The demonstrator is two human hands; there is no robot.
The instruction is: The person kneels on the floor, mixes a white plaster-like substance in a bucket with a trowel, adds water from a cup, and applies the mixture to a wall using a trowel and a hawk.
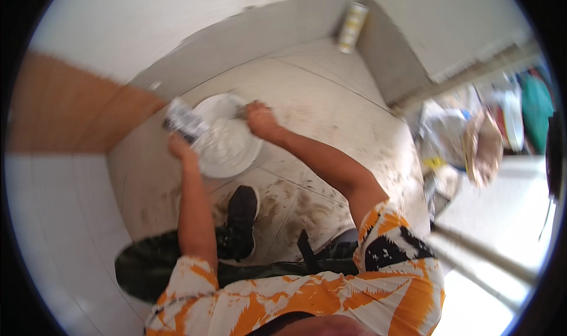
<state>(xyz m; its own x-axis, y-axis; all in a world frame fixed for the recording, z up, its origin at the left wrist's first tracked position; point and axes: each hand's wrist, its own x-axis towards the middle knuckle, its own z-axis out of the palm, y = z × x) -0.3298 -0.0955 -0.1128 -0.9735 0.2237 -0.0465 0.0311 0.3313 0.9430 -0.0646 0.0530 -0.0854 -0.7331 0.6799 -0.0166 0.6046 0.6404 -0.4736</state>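
My left hand (pixel 179 144) is closed on a flat, dark-edged trowel (pixel 188 122) smeared thickly with white paste. The trowel tilts over the left rim of a round white basin (pixel 242 161) on the floor. White, lumpy paste (pixel 222 141) lies inside the basin. At the basin's upper right rim, my right hand (pixel 260 120) is closed around a small greyish tool, its tip pointing into the basin. Blur and my fingers hide most of that tool, so its kind cannot be made out.
Smudged floor tiles (pixel 319 129) surround the basin. A white-and-yellow cylindrical container (pixel 353 28) stands in the far corner. A brown panel (pixel 77 105) lines the left side. Bags and buckets crowd the right, near a clear plastic bag (pixel 443 129). My dark shoe (pixel 242 212) is close to the basin.
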